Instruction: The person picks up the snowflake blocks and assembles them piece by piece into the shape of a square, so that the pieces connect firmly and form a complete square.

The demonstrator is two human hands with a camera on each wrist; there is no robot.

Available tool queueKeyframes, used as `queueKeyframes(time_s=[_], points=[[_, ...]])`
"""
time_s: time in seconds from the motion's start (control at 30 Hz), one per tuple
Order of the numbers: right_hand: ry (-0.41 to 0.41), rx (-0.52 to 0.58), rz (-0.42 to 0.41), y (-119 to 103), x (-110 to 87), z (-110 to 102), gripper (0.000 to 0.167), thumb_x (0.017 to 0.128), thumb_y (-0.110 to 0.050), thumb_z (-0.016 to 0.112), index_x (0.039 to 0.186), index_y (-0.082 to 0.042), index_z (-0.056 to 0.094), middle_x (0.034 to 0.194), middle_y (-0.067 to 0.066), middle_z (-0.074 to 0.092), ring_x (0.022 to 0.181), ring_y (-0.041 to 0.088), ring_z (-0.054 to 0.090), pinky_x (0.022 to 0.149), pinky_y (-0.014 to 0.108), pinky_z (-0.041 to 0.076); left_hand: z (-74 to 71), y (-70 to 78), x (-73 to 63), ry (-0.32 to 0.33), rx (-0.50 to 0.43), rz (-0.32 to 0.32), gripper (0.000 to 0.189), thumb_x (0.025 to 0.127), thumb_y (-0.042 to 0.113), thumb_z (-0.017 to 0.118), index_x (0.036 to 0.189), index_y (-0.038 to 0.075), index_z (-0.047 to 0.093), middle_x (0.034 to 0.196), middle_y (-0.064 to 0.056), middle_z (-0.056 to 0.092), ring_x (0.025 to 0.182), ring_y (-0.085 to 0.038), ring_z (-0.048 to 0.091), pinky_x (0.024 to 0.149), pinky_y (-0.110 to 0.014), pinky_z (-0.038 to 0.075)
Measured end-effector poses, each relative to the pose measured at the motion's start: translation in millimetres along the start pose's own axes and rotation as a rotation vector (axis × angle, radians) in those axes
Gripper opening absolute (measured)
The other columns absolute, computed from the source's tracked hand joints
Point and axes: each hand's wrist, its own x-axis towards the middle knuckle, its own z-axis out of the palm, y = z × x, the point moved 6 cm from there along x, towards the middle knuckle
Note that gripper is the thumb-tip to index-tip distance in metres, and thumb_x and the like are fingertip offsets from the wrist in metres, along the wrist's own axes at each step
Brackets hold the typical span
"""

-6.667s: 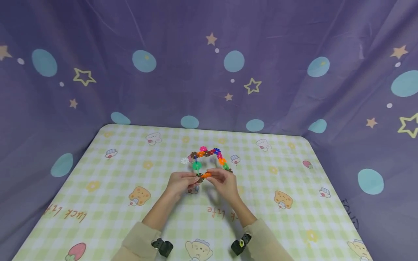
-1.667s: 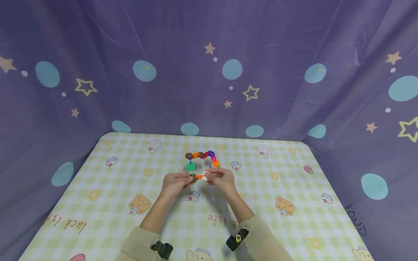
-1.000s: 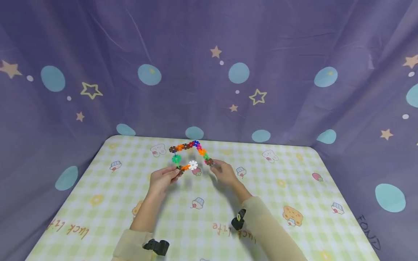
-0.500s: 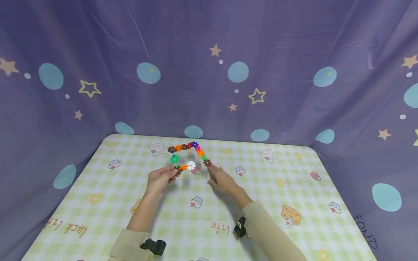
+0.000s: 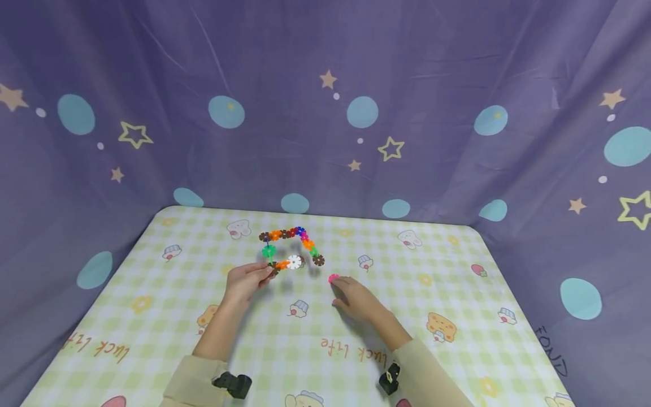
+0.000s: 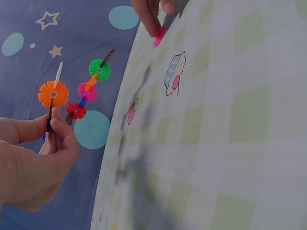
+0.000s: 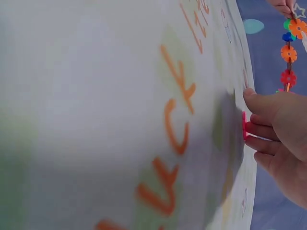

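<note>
My left hand point(image 5: 245, 284) pinches a brown snowflake disc point(image 5: 274, 270) in a chain of interlocking plastic snowflake discs held up over the table. From that disc, an orange disc point(image 5: 282, 265) leads to a white disc point(image 5: 294, 262) at one free end. The other way the chain bends through a green disc point(image 5: 269, 251) and several coloured ones to a brown end disc point(image 5: 319, 260). A gap separates the two ends. A loose pink disc point(image 5: 333, 278) lies on the tabletop under the fingertips of my right hand point(image 5: 358, 297), whose thumb stays apart from it point(image 7: 244, 125).
A checked cloth with printed cartoons covers the table point(image 5: 407, 362). Behind and at both sides hangs a purple curtain point(image 5: 305, 158) with stars and dots. Each wrist carries a small black camera point(image 5: 235, 384).
The white disc now sits on the chain's near end. My right hand has left the chain's brown end disc and slid the pink disc along the table, towards me.
</note>
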Motion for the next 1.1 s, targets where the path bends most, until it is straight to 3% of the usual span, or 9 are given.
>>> queueKeyframes(time_s=[0.33,0.5,0.77,1.1], points=[[0.144,0.062,-0.052,2.5,-17.6,-13.5,0.029,0.083,-0.014,0.073,0.110,-0.004,0.067,0.100,0.005,0.068,0.096,0.019,0.064,0.091,0.036,0.055,4.9,-0.5,-2.8,0.003,0.024,0.012,0.038,0.088,0.002,0.065,0.122,-0.011,0.058,0.074,0.006,0.069,0.066,-0.001,0.065,0.066,-0.013,0.057],[0.192,0.041,-0.014,7.8,-17.4,-14.6,0.035,0.081,-0.016,0.076,0.112,-0.003,0.067,0.101,0.007,0.063,0.092,0.019,0.061,0.086,0.035,0.056,8.9,-0.9,-3.5,-0.010,0.039,0.017,0.037,0.089,0.003,0.064,0.122,-0.010,0.058,0.077,0.004,0.070,0.067,-0.002,0.065,0.066,-0.014,0.057],[0.219,0.048,0.023,12.5,-16.2,-10.3,0.023,0.079,-0.015,0.078,0.099,-0.005,0.071,0.098,0.005,0.061,0.091,0.017,0.059,0.084,0.032,0.055,14.8,-3.8,-3.8,-0.016,0.045,0.019,0.035,0.088,0.002,0.064,0.121,-0.010,0.059,0.085,-0.002,0.073,0.070,-0.003,0.066,0.073,-0.018,0.059],[0.231,0.326,0.100,13.8,-16.5,-6.4,0.019,0.078,-0.007,0.078,0.094,-0.009,0.067,0.081,0.001,0.071,0.071,0.007,0.063,0.066,0.018,0.054,21.7,-8.9,-4.8,-0.030,0.049,0.020,0.034,0.087,0.001,0.065,0.120,-0.010,0.060,0.086,-0.003,0.073,0.070,-0.004,0.065,0.074,-0.021,0.059]])
